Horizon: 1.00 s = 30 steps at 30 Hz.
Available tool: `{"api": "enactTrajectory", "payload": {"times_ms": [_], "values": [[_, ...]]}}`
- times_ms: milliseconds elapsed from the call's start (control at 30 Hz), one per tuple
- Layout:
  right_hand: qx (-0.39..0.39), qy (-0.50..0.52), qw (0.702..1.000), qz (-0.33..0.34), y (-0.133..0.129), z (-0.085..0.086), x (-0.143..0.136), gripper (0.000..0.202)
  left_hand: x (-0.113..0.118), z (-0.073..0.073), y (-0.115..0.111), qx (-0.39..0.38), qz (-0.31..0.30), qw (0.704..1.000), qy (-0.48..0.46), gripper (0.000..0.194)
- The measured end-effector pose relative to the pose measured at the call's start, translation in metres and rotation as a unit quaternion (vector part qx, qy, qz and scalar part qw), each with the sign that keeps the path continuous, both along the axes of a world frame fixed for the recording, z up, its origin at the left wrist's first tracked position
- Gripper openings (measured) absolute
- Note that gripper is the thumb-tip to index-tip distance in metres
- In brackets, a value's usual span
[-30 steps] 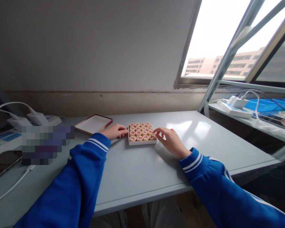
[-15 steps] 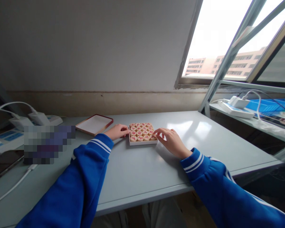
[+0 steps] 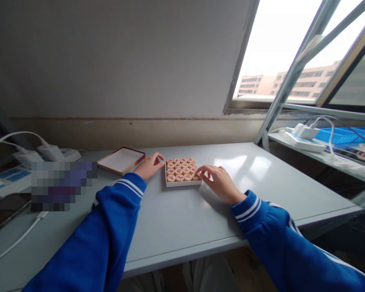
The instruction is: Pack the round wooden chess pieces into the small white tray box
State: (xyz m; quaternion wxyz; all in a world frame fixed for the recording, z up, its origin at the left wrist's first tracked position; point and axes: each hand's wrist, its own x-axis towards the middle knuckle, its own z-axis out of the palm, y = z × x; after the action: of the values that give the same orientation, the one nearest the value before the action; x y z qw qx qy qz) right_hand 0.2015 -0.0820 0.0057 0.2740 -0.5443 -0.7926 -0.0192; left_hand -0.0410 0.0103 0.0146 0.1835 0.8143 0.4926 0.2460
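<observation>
Round wooden Chinese chess pieces (image 3: pixel 179 171) with red characters lie in rows, face up, inside a shallow white-sided box (image 3: pixel 182 184) on the desk. My left hand (image 3: pixel 150 164) is just left of the box, thumb and fingers apart with nothing between them. My right hand (image 3: pixel 220 180) reaches over the box's right side, its fingers bent and spread. Its fingertips rest at the chess piece in the front right corner, partly covering it; that piece sits in the box. Behind my left hand lies the box lid (image 3: pixel 121 159), its pale inside facing up.
Power strips (image 3: pixel 15 174) with white plugs and cables stand on the left, beside a dark phone (image 3: pixel 6 213) and a pixelated patch. To the right, a metal-frame shelf (image 3: pixel 337 156) carries another power strip (image 3: pixel 302 138) and a blue tray (image 3: pixel 346 136). A wall runs behind the grey desk (image 3: pixel 176 227).
My left hand has come away from the box's left edge, rising slightly, and its fingers have spread. My right hand stays nearly still at the front right piece.
</observation>
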Motion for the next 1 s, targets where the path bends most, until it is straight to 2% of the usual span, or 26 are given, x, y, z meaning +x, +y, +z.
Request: {"api": "enactTrajectory", "payload": {"times_ms": [67, 200, 400, 767, 900, 1000], "values": [[-0.002, 0.001, 1.0, 0.001, -0.001, 0.001, -0.001, 0.013, 0.001, 0.0, 0.0, 0.045, 0.011, 0.999, -0.009, 0.038], [-0.005, -0.001, 1.0, -0.003, -0.001, 0.002, -0.002, 0.014, 0.003, -0.004, 0.001, 0.083, -0.012, 0.996, 0.002, 0.043], [-0.006, -0.004, 1.0, -0.005, -0.001, 0.003, -0.002, 0.014, 0.005, -0.012, 0.005, 0.067, -0.023, 0.997, 0.043, 0.041], [0.007, -0.008, 1.0, -0.006, 0.0, 0.0, 0.0, 0.014, 0.004, -0.014, 0.007, 0.074, -0.034, 0.996, 0.047, 0.043], [0.01, 0.002, 1.0, -0.019, 0.001, 0.001, 0.0, 0.012, 0.003, -0.008, 0.004, 0.094, 0.003, 0.993, 0.067, 0.038], [0.01, 0.004, 1.0, -0.027, 0.001, 0.001, 0.0, 0.01, -0.004, -0.001, 0.002, 0.13, 0.096, 0.979, 0.123, 0.036]]}}
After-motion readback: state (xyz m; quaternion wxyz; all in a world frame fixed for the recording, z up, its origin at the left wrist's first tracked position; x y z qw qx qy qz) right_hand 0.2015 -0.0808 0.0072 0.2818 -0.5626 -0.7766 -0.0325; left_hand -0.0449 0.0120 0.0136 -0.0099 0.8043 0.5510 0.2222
